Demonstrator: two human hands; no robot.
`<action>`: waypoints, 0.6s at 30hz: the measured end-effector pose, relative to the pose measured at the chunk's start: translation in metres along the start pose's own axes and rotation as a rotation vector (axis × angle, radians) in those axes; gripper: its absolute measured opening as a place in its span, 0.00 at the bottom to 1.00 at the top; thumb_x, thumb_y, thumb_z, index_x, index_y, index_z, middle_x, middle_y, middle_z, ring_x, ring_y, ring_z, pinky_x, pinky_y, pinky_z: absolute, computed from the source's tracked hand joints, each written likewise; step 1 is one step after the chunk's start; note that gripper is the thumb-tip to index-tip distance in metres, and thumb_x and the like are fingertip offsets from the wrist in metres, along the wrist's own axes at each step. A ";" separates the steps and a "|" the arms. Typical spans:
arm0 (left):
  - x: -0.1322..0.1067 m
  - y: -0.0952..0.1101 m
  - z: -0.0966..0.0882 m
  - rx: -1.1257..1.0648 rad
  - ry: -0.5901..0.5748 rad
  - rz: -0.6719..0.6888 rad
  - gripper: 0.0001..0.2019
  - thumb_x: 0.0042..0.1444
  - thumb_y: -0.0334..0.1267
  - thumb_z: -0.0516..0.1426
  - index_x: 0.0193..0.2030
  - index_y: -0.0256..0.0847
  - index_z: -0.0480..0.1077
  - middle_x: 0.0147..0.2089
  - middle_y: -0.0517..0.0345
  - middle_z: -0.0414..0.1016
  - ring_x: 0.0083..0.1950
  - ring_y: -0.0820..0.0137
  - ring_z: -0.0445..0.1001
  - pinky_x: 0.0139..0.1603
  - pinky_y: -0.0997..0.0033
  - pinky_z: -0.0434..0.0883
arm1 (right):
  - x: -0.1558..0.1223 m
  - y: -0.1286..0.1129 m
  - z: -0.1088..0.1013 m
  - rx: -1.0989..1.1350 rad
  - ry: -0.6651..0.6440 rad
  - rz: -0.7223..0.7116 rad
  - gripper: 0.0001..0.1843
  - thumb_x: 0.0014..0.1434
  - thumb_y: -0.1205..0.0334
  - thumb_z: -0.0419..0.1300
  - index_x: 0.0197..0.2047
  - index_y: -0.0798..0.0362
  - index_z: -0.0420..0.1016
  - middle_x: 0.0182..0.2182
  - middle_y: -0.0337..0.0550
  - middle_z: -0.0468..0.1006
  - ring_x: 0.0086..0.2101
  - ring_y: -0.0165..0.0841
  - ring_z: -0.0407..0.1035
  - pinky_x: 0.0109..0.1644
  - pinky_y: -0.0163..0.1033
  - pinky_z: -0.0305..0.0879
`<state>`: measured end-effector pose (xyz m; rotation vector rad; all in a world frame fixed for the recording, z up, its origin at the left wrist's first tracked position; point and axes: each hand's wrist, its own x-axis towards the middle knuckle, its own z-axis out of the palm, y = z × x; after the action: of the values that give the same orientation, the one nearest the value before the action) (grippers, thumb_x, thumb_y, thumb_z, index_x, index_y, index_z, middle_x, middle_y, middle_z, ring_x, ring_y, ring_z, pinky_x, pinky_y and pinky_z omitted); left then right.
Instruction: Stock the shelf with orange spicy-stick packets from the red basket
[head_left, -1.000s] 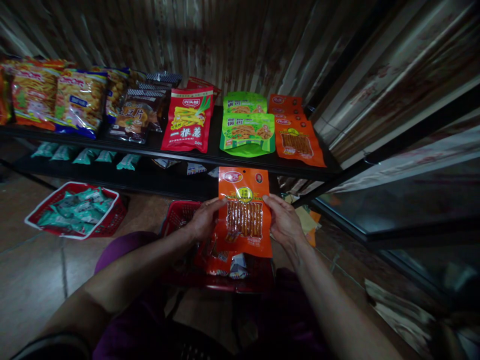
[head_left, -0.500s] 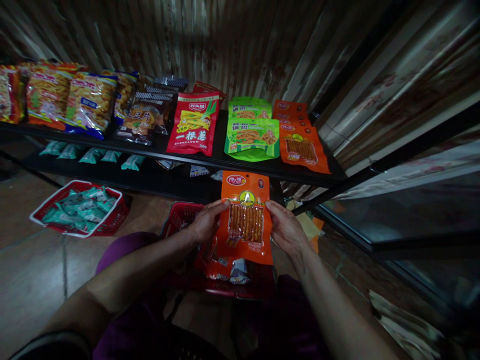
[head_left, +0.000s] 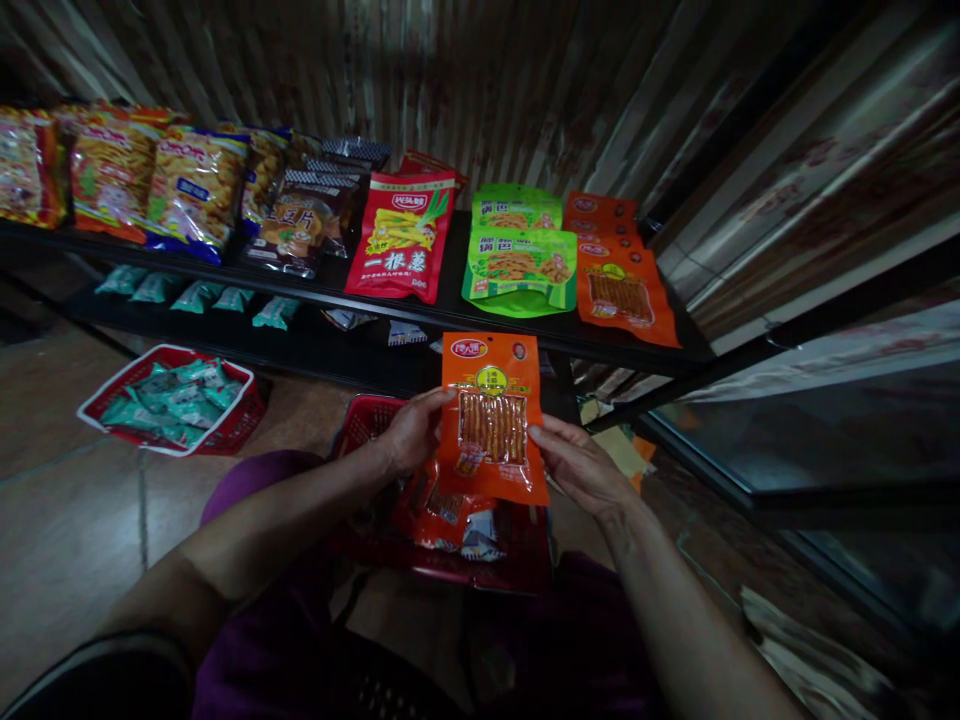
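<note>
Between my two hands is an orange snack packet (head_left: pixel 491 425) with a clear window showing brown sticks. My left hand (head_left: pixel 415 432) grips its left edge, thumb on the front. My right hand (head_left: pixel 581 462) pinches the right edge lower down, fingers behind it. Below the packet, between my knees, sits a red basket (head_left: pixel 517 565). Inside it lie another orange packet (head_left: pixel 427 510) and a small white-and-blue packet (head_left: pixel 482 535), partly covered by the held one. Matching orange packets (head_left: pixel 622 285) overlap at the right end of the black shelf (head_left: pixel 450 312).
Along the shelf stand green packets (head_left: pixel 520 265), a red packet (head_left: pixel 401 240), brown bags (head_left: pixel 292 225) and yellow-blue bags (head_left: pixel 196 190). Teal packets (head_left: pixel 196 296) line the lower shelf. A second red basket (head_left: pixel 244 415) of teal packets stands on the floor at left. A dark frame (head_left: pixel 720 480) runs along the right.
The held packet has tilted and risen slightly, and my right hand sits lower along its edge. The shelf and baskets have shifted a little rightward in view.
</note>
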<state>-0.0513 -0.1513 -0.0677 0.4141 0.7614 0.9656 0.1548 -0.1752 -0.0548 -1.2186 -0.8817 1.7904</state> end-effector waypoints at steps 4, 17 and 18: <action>-0.002 0.004 0.001 -0.006 -0.064 -0.030 0.11 0.42 0.33 0.58 0.36 0.37 0.71 0.31 0.56 0.74 0.29 0.72 0.70 0.33 0.72 0.66 | 0.001 0.000 -0.003 0.018 0.012 -0.004 0.19 0.43 0.59 0.69 0.40 0.51 0.78 0.35 0.43 0.82 0.31 0.35 0.76 0.37 0.40 0.71; 0.004 0.001 -0.010 0.011 -0.128 0.001 0.09 0.40 0.30 0.58 0.32 0.36 0.70 0.27 0.59 0.71 0.26 0.76 0.68 0.29 0.77 0.66 | 0.005 0.007 -0.009 -0.026 -0.031 0.059 0.16 0.44 0.60 0.69 0.40 0.50 0.78 0.34 0.42 0.82 0.31 0.33 0.76 0.38 0.37 0.71; 0.004 0.001 -0.011 0.011 -0.129 0.005 0.10 0.41 0.29 0.58 0.34 0.35 0.71 0.28 0.58 0.72 0.27 0.76 0.69 0.30 0.77 0.67 | 0.006 0.008 -0.010 -0.031 -0.047 0.071 0.16 0.45 0.60 0.68 0.40 0.50 0.78 0.34 0.41 0.82 0.31 0.33 0.76 0.39 0.37 0.71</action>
<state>-0.0586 -0.1469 -0.0760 0.4836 0.6489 0.9305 0.1611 -0.1727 -0.0666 -1.2453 -0.9065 1.8749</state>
